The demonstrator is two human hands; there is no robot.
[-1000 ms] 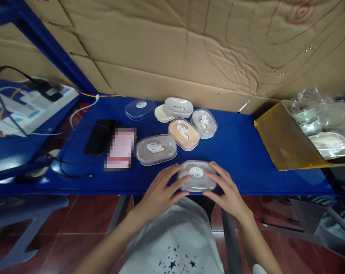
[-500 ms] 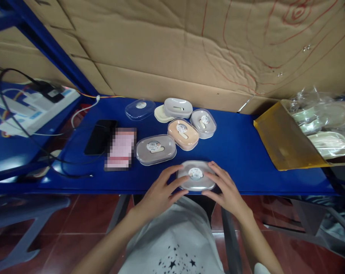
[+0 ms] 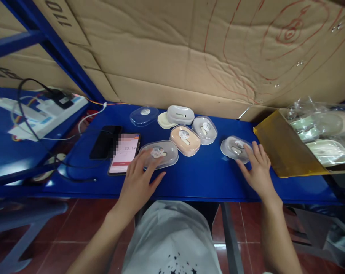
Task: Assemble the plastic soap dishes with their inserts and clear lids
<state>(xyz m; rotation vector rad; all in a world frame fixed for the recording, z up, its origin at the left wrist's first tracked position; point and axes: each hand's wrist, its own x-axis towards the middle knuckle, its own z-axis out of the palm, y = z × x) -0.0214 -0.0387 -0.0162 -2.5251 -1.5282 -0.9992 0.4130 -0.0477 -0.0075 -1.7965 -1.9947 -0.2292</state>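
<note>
My right hand (image 3: 256, 169) is at the right end of a grey oval soap box (image 3: 232, 148) with a clear lid and round label. Its thumb lies at the front edge and its fingers are over the lid's right side. My left hand (image 3: 139, 179) has its fingers spread over another grey soap box (image 3: 168, 156), partly covering it; whether they touch the lid I cannot tell. Behind that stands a peach soap box (image 3: 185, 140), with a lidded grey one (image 3: 204, 130) beside it. An uncovered grey box (image 3: 180, 115) sits by a cream oval piece (image 3: 164, 120).
A loose clear lid (image 3: 144, 116) lies at the back. Two phones, one dark (image 3: 105, 142) and one lit (image 3: 123, 152), lie at left near cables and a power strip (image 3: 47, 116). At right, a carton (image 3: 283, 152) holds bagged pieces. Cardboard (image 3: 161, 57) walls the back.
The grey soap box from between both hands now sits farther right and back, with my right hand at it. My left hand has moved left to another grey box. The view has shifted slightly.
</note>
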